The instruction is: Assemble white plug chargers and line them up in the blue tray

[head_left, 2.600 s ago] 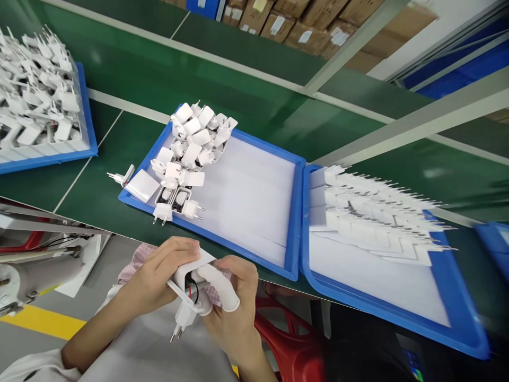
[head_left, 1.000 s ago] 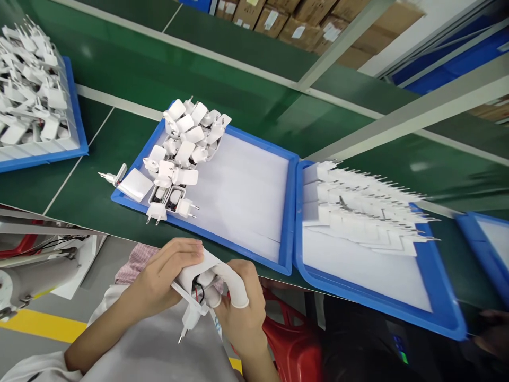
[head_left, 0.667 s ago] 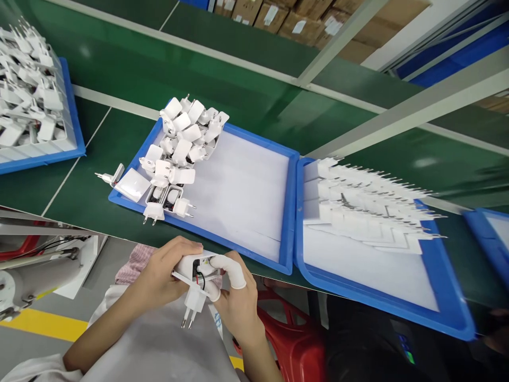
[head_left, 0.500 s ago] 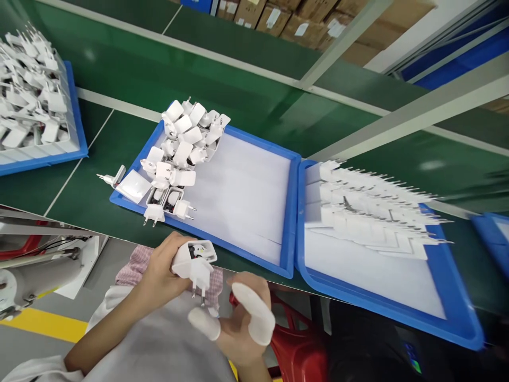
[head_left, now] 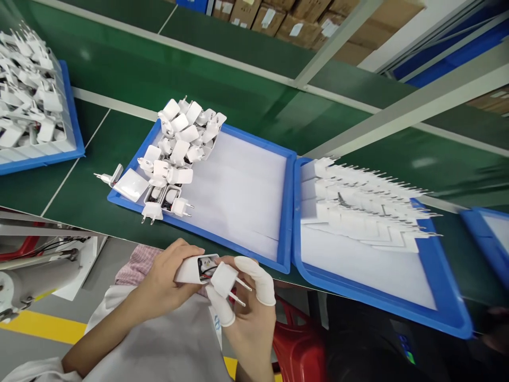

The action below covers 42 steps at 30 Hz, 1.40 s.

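Observation:
My left hand [head_left: 165,278] is wrapped round a white charger housing [head_left: 187,271], its open end facing right with wires and parts showing inside. A white two-pin plug cap [head_left: 224,279] sits at that opening, tilted, pins to the right. The thumb and a finger of my right hand [head_left: 252,313], both in white finger cots, close round the cap. Above my hands, a blue tray [head_left: 284,212] bears white chargers [head_left: 181,151] crowded on its left side, several with caps hanging off.
A second blue tray [head_left: 449,297] on the right holds rows of white chargers [head_left: 366,207], pins up. At far left is a heaped bin [head_left: 69,127] of charger parts. A slanted metal post [head_left: 397,116] rises behind the trays. A red stool [head_left: 298,345] stands below the bench.
My right hand has come up and left to the housing and closed on the plug cap. The cap has turned from hanging pins-down to pins pointing right.

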Each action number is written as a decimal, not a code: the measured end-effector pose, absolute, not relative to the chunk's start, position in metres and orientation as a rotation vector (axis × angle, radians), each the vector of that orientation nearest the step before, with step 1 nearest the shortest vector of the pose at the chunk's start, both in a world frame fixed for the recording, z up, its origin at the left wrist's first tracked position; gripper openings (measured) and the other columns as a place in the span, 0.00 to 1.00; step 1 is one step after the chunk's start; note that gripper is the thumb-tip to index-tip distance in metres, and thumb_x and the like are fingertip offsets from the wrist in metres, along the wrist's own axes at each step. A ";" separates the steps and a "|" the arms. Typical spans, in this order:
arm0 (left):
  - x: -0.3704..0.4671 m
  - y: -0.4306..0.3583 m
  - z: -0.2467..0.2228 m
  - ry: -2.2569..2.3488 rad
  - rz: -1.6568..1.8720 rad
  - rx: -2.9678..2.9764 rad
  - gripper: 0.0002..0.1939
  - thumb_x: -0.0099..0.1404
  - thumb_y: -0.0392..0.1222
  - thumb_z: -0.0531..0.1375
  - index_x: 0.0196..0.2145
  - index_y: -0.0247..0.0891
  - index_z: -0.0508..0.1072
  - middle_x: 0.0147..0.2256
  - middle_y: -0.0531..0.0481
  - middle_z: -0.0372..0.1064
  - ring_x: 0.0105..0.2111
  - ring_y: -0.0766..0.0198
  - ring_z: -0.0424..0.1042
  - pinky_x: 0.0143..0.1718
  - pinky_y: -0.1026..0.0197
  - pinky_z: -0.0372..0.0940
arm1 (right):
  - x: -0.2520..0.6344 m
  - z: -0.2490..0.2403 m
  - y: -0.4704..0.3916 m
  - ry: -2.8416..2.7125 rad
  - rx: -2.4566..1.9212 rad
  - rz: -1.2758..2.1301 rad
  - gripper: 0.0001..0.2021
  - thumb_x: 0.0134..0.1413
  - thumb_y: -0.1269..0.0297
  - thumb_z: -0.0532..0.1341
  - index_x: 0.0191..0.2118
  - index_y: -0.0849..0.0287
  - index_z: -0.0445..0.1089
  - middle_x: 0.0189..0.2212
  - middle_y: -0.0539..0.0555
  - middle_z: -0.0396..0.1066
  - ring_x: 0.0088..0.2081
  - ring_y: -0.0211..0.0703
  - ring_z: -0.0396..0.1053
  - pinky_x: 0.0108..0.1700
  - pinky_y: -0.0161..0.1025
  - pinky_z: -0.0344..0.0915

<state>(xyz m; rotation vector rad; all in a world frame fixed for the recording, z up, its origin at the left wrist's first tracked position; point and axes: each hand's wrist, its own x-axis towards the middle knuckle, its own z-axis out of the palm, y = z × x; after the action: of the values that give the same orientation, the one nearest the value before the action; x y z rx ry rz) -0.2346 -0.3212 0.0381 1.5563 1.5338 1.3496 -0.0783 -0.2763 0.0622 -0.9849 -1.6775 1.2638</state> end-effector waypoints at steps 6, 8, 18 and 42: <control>-0.240 -0.330 0.048 1.286 1.428 1.425 0.28 0.65 0.44 0.66 0.57 0.50 0.56 0.45 0.47 0.64 0.41 0.58 0.70 0.39 0.58 0.68 | -0.071 0.062 -0.262 -1.737 -0.809 1.123 0.20 0.57 0.74 0.63 0.52 0.46 0.69 0.43 0.54 0.71 0.43 0.46 0.72 0.39 0.44 0.73; -0.238 -0.330 0.049 1.182 1.431 1.463 0.26 0.65 0.41 0.65 0.54 0.51 0.56 0.44 0.48 0.64 0.41 0.58 0.69 0.39 0.59 0.68 | -0.077 0.063 -0.262 -1.726 -0.762 1.080 0.15 0.58 0.73 0.62 0.48 0.47 0.71 0.42 0.54 0.72 0.42 0.47 0.73 0.38 0.43 0.73; -0.235 -0.334 0.053 1.360 1.431 1.608 0.14 0.65 0.33 0.63 0.44 0.44 0.63 0.45 0.47 0.60 0.34 0.64 0.67 0.30 0.63 0.65 | -0.102 0.051 -0.279 -1.496 -0.803 1.095 0.10 0.60 0.71 0.60 0.45 0.50 0.71 0.43 0.54 0.74 0.41 0.46 0.75 0.36 0.41 0.74; -0.254 -0.336 0.062 1.271 1.352 1.747 0.26 0.63 0.30 0.61 0.55 0.46 0.57 0.44 0.45 0.72 0.41 0.55 0.74 0.33 0.59 0.68 | -0.059 0.092 -0.262 -2.181 -0.632 1.182 0.24 0.59 0.75 0.60 0.59 0.52 0.64 0.50 0.56 0.74 0.48 0.48 0.74 0.42 0.42 0.76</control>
<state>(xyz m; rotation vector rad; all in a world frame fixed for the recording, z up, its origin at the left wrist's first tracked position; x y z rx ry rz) -0.2536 -0.3357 0.0624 1.7472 1.2711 1.3519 -0.0592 -0.2618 0.0918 -0.6318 -2.1808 1.1816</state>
